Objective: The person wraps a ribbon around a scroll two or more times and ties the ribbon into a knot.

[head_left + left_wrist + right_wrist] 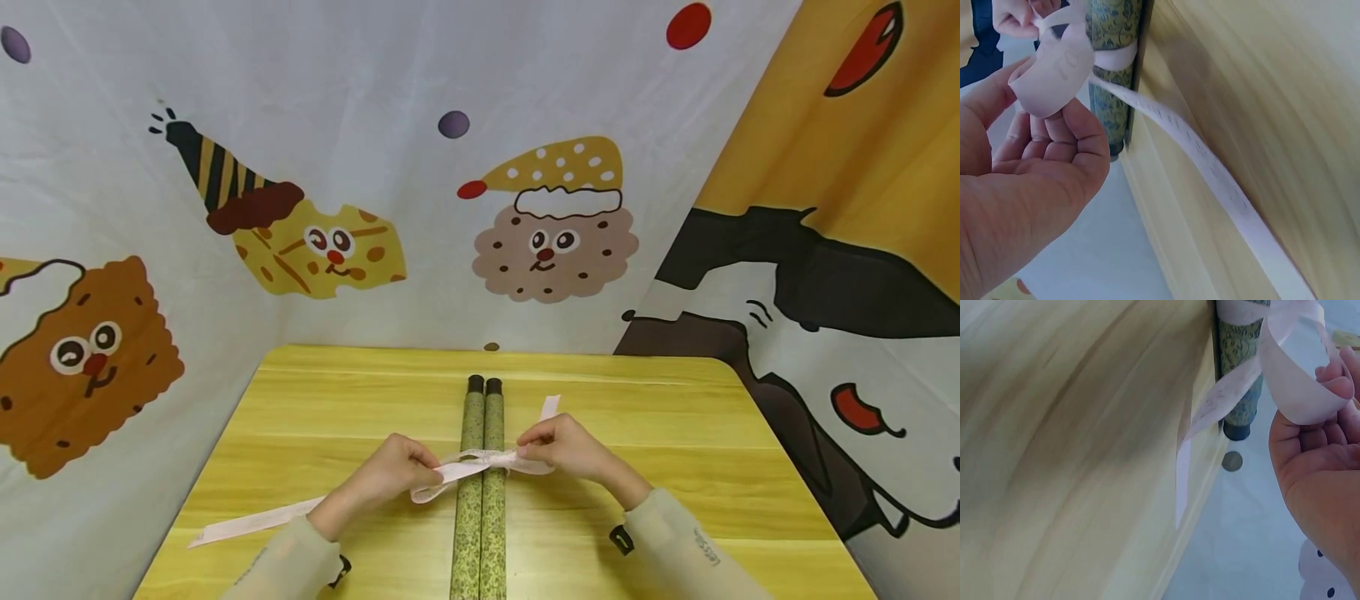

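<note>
Midway between the left and right edges of the tabletop (645,400), we see two slim rods (492,517) lying side by side, greenish yellow with dark leafy sprigs, their black end caps (476,383) near the far edge. Around both runs a pale pink ribbon (498,459), gathered over the rods into a bow — one loop to each side, smooth and faintly glossy. We make out faint marks on the ribbon in the left wrist view, too blurred for us to read.

Our left hand (397,465) pinches the left loop (1054,69) between thumb and fingers; our right hand (573,447) grips the right loop (1297,387), its fingers curled around the fold.

From the bow a long tail (258,523) passes beneath our left wrist and slants out, its tip close to the left edge. A shorter tail (551,407) points past our right hand toward the far edge. Wood grain spreads broadly on both sides of the rods, widest between our right hand and the right edge. Both far corners are rounded — and beyond them hangs a printed cloth (360,125). The rods run out of the head view at the bottom, so we cannot tell how they meet the near edge.
</note>
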Demonstrator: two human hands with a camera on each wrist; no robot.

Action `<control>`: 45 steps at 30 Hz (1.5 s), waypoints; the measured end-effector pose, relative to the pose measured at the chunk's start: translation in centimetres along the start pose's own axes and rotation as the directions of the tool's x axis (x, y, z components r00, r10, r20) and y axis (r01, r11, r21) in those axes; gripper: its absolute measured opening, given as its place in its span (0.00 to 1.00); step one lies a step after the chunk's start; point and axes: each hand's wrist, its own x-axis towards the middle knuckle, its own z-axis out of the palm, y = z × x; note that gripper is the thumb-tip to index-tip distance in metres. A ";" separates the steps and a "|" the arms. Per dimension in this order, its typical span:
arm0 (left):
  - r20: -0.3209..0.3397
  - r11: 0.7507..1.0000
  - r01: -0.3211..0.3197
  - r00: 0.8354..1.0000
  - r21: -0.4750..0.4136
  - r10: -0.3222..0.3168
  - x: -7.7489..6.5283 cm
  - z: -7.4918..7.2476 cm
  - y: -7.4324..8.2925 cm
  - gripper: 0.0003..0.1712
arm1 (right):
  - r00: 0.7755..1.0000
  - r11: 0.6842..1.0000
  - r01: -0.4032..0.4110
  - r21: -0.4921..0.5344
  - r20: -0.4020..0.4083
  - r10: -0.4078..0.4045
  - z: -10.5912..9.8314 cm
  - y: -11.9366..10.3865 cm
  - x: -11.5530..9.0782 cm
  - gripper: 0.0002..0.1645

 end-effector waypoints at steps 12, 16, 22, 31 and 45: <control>0.025 1.000 0.027 0.999 -0.007 -0.027 -0.8 -2.4 -0.4 0.09 | 1.000 1.000 -0.003 -0.023 0.026 0.004 -2.3 0.9 -1.1 0.06; 0.012 0.998 0.050 0.999 -0.037 -0.049 -1.1 -3.1 -0.6 0.10 | 1.000 1.000 -0.012 -0.023 0.024 0.013 -2.9 1.1 -1.6 0.06; 0.005 0.996 0.053 0.999 -0.075 -0.053 -1.4 -4.2 -1.0 0.12 | 0.999 0.999 -0.041 0.000 0.034 0.041 -4.0 1.7 -2.4 0.09; 0.009 0.990 0.077 0.997 -0.116 -0.077 -2.0 -6.0 -1.2 0.14 | 0.997 0.998 -0.057 -0.002 0.044 0.057 -5.9 2.6 -3.8 0.16; 0.025 0.994 0.099 0.995 -0.039 -0.098 -3.3 -8.7 -1.5 0.20 | 0.993 0.996 -0.074 -0.050 0.088 0.078 -8.1 3.2 -5.9 0.18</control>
